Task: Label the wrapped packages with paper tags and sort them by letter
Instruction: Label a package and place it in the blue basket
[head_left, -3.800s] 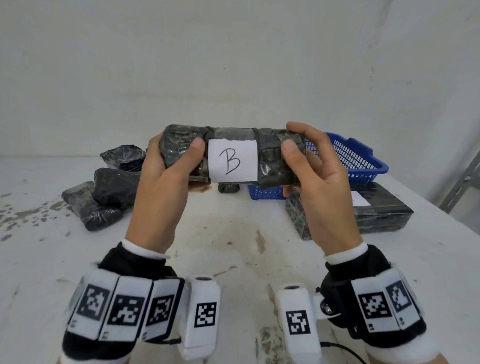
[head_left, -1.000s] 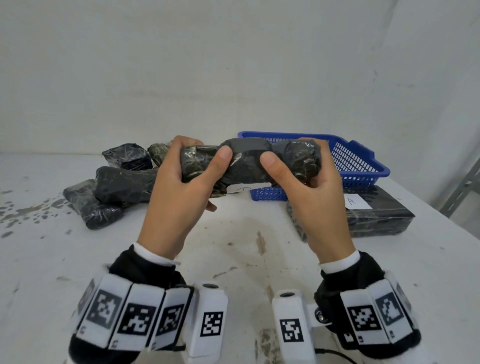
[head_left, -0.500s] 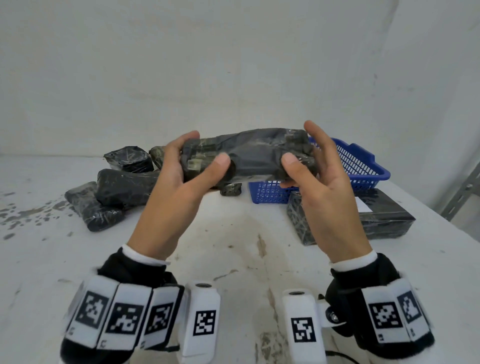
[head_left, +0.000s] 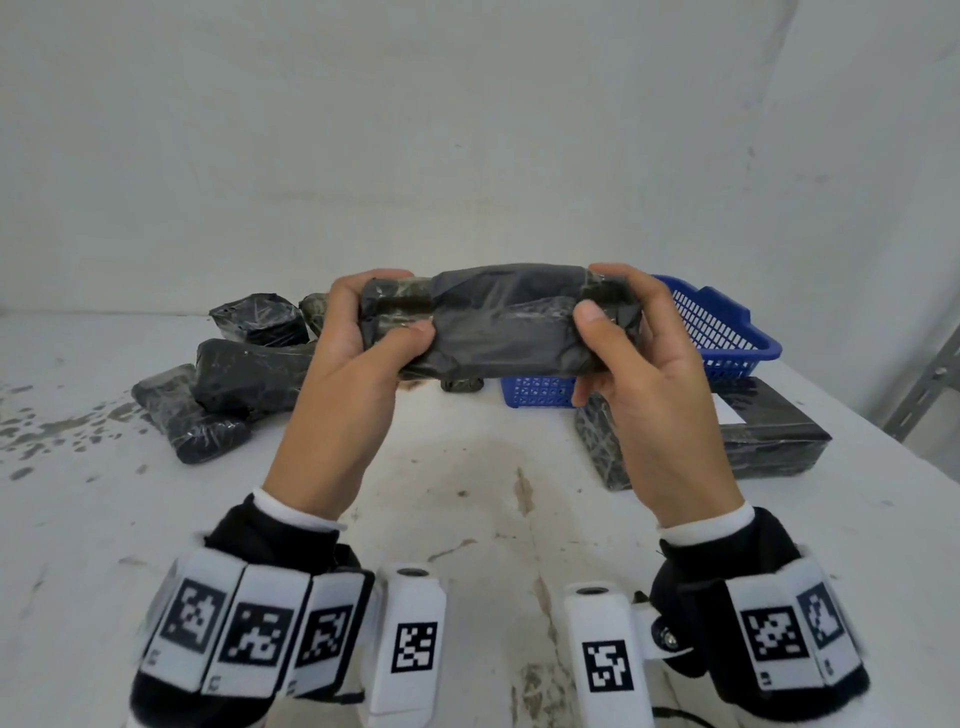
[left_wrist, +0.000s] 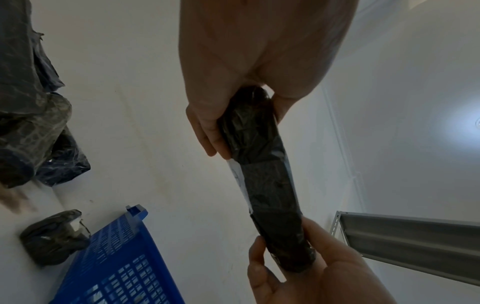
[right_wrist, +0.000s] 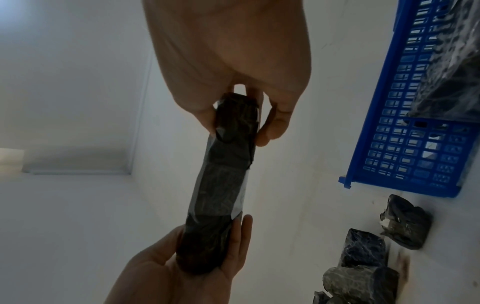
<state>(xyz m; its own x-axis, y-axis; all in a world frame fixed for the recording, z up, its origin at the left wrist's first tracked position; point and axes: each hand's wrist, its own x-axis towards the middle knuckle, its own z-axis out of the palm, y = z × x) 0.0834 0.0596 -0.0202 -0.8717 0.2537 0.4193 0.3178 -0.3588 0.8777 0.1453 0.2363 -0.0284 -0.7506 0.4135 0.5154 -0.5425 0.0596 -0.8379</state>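
Both hands are up over the white table (head_left: 467, 519), and between them sits a long wrapped package (head_left: 501, 325), lying level and clear of the surface. The left hand (head_left: 353, 374) grasps its left end, thumb across the near face and fingers curled over the top; the right hand (head_left: 644, 374) clamps the right end the same way, thumb pressing the front. The dark side of the package faces the head camera, and from the left wrist camera only a thin white edge of the paper tag (left_wrist: 240, 181) peeks along its side, its letter not readable. Back left on the table a pile of dark wrapped packages (head_left: 228, 384) waits, one stacked on another. Behind the right hand stands a blue basket (head_left: 727, 338), and just in front of it lies a flat black package (head_left: 769, 436) with a white tag (head_left: 726, 411) on top, mostly hidden by the wrist.
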